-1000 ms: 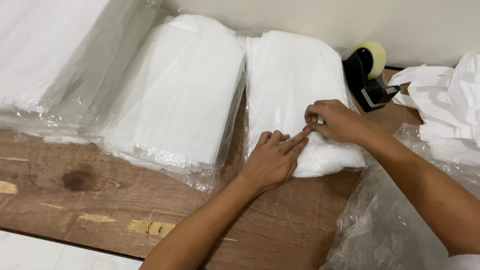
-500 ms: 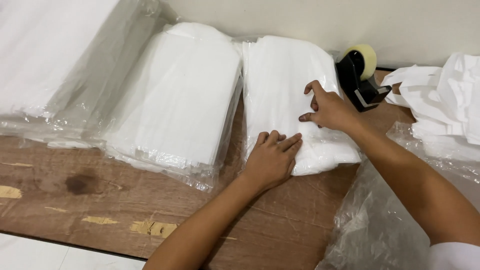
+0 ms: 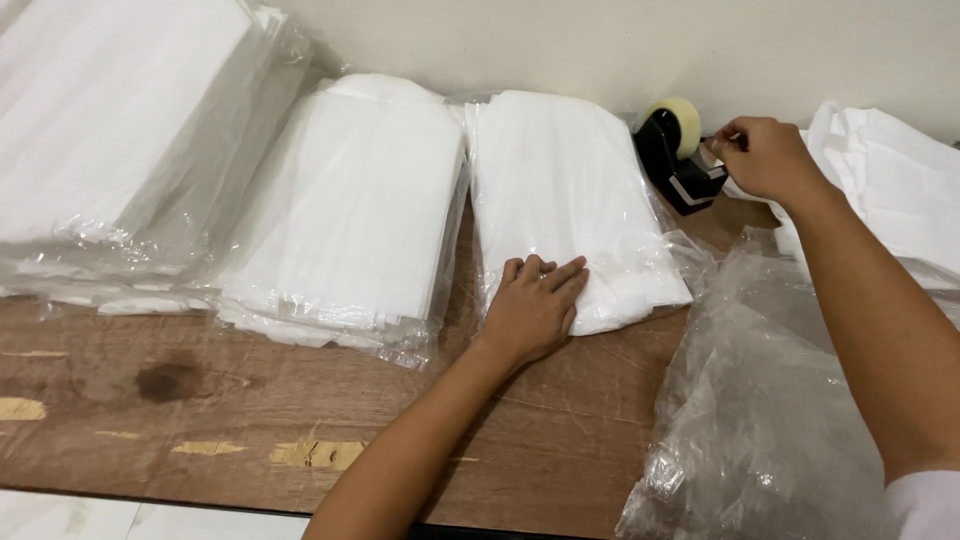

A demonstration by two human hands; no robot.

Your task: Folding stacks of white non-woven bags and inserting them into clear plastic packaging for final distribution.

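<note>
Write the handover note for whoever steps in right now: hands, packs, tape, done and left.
Left hand: flat, pressing the near end of the bagged white pack.
Right hand: at the black tape dispenser, fingers pinched at its cutter end; any tape held is too small to see.
Done: pack bagged, lying on the wooden table; other bagged stacks beside it.
Left: no tape visible on this pack.

White folded fabric in clear plastic bag (image 3: 570,190) at centre, black tape dispenser (image 3: 675,160) with pale yellowish, perhaps clear, tape roll (image 3: 683,118) upper right, brown wood-grain table (image 3: 250,420) with pale chipped patches
</note>
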